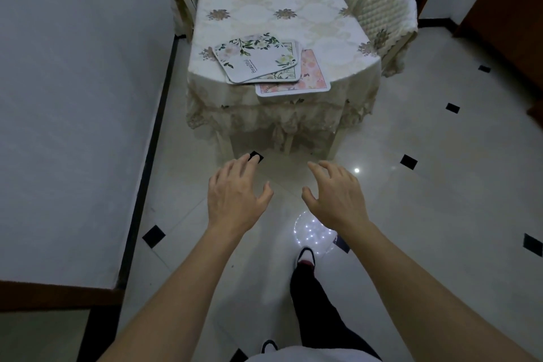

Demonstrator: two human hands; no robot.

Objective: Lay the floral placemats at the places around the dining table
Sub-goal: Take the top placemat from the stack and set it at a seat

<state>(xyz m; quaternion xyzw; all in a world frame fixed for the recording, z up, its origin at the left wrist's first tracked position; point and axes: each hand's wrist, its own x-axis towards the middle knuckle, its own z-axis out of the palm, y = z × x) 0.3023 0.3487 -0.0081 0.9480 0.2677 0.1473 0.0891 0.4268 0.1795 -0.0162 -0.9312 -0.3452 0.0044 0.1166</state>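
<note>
- My left hand [235, 197] and right hand [335, 197]: fingers spread, both empty, palms down over the floor at mid-frame.
- Placemats [258, 60] stacked crooked on the table's near edge, upper centre; pink mat [311, 79] at the bottom, sticking out.
- Dining table [279, 0] has a floral cloth, covered chairs [388, 17] around it.

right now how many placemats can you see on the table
3 at least, all in one overlapping pile at the table's near end: the top placemat with green leaves, a second placemat peeking out beneath it, and a pink placemat at the bottom right. More may be hidden underneath.
</note>
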